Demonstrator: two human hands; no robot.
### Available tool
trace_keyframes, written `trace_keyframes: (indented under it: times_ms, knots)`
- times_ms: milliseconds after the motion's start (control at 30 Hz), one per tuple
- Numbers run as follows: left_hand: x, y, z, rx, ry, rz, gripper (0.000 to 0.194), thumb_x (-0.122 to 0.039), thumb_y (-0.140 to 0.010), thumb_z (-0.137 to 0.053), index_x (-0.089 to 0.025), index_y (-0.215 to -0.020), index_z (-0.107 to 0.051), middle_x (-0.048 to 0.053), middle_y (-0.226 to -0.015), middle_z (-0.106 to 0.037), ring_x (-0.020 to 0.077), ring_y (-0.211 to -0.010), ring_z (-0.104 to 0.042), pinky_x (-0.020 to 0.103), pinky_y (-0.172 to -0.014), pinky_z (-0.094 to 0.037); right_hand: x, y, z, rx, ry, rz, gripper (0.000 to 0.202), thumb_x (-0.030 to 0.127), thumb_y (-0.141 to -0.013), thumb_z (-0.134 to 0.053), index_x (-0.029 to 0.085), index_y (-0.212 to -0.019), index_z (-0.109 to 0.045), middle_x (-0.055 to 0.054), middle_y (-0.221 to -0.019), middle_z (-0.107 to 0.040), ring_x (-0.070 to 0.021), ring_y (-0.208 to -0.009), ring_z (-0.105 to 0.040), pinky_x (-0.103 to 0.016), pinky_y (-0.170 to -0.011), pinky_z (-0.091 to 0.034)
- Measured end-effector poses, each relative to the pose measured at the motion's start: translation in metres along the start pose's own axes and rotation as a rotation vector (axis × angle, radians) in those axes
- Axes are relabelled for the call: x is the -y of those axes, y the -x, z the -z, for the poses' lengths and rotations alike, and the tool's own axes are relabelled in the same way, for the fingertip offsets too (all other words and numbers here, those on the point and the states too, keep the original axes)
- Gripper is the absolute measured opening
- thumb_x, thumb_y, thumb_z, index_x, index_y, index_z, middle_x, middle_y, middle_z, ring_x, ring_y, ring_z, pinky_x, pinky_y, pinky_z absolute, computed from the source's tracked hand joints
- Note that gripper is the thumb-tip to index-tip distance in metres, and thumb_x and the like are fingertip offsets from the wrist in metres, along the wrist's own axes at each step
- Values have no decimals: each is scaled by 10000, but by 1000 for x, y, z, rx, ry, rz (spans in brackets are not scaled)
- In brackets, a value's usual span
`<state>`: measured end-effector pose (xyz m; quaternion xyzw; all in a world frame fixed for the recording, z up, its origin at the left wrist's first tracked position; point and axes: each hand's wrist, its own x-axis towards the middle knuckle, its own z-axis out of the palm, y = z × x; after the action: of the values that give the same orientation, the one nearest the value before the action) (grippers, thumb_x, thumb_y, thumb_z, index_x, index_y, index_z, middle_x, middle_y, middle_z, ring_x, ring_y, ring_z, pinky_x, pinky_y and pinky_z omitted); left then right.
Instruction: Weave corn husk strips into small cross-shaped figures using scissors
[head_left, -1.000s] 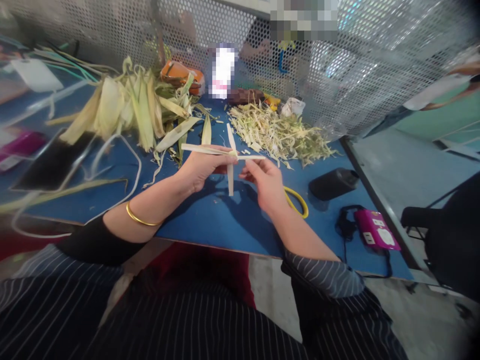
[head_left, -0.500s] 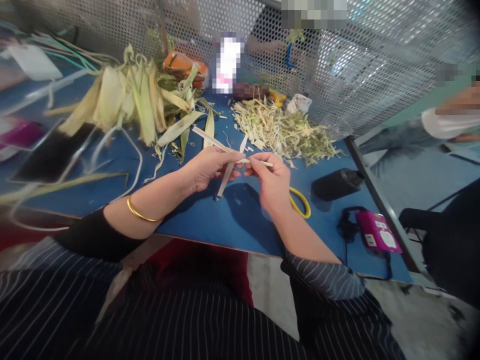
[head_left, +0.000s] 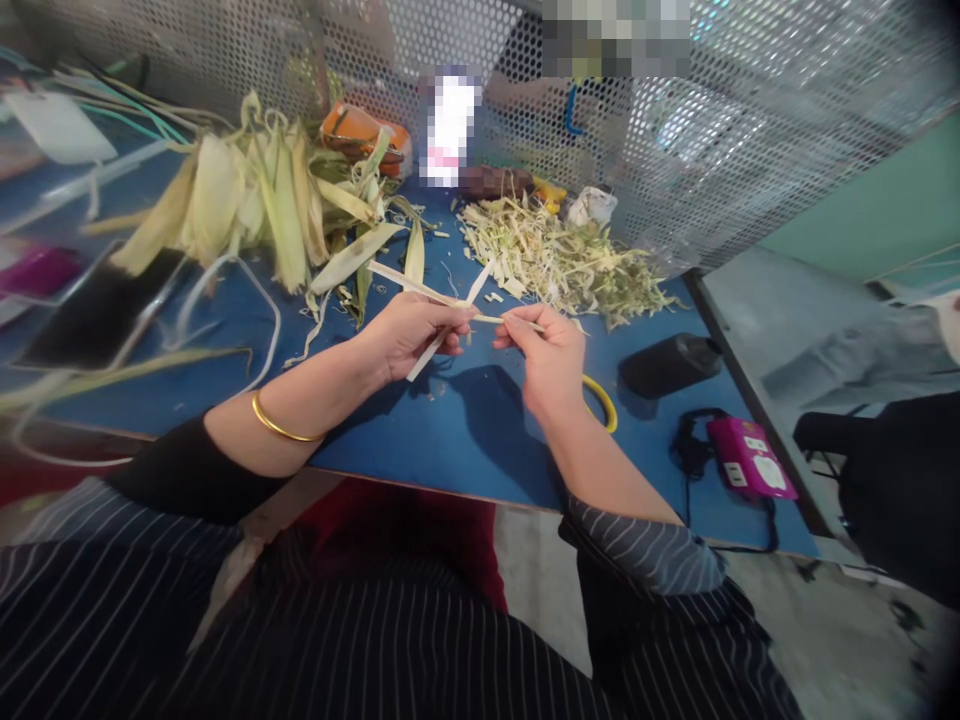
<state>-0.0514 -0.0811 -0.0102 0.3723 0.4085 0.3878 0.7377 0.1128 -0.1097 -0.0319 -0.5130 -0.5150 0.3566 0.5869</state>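
Observation:
Pale corn husk strips (head_left: 426,355) cross one another in my left hand (head_left: 420,335), pinched between thumb and fingers. One strip runs on to the right, and my right hand (head_left: 544,355) is closed on that narrow end with thumb and fingertips. The strips are held a little above the blue table (head_left: 480,450). Beyond my left hand lies a large bunch of dried corn husks (head_left: 277,210). A heap of husk shreds (head_left: 562,255) lies past my right hand. Under my right wrist a yellow ring-shaped handle (head_left: 602,400) shows in part.
To the right stand a black bottle (head_left: 667,366) lying on its side and a magenta box (head_left: 750,460) with a black cable. A perforated metal screen (head_left: 517,120) closes off the back. At left are a dark flat panel (head_left: 97,310) and a white cord (head_left: 277,320).
My hands have moved slightly apart, with the narrow strip stretched between them. The crossing strips have turned in my left hand. A person at the far right has shifted toward the frame's edge.

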Motion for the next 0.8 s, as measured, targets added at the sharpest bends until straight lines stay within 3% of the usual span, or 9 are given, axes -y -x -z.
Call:
trace_keyframes:
  times_ms: [133,267,400,567,800]
  knots:
    - [-1,2,3,50,-38,4,126,-182,-682,-736,-95,-730,-659,23,-608,-624,68,-477,-531,216,-528,-482,2,-5,7,38,24,-67,173,379,-772,-633,214,-737,-668,2,-703,-656,-125,-641,-600,-298,-680,-494]
    - [-1,7,1,94,-131,45,260,-353,-721,-710,-102,-787,-692,79,-709,-691,101,-503,-578,237,-534,-499,4,-9,13,139,54,-171,368,552,-771,-590,201,-733,-697,-40,-760,-684,-159,-744,-614,-318,-714,-486]
    - [4,10,-2,160,-255,68,345,-442,-725,-686,-113,-827,-714,86,-707,-702,100,-475,-575,221,-499,-478,1,-6,10,262,-4,-193,335,517,-741,-641,190,-671,-655,-11,-665,-639,-133,-649,-573,-287,-651,-465]
    - [9,8,-3,183,-327,56,265,-369,-729,-686,-114,-798,-705,76,-687,-692,95,-468,-577,197,-463,-445,-4,-6,7,152,-28,-145,194,367,-728,-677,193,-650,-643,5,-655,-623,-117,-624,-548,-284,-662,-453]
    - [7,10,-3,261,-372,33,164,-266,-724,-680,-106,-759,-698,61,-644,-664,94,-474,-572,200,-475,-454,-7,-5,5,17,84,-17,196,324,-743,-648,205,-592,-605,4,-668,-635,-138,-653,-560,-301,-679,-450]
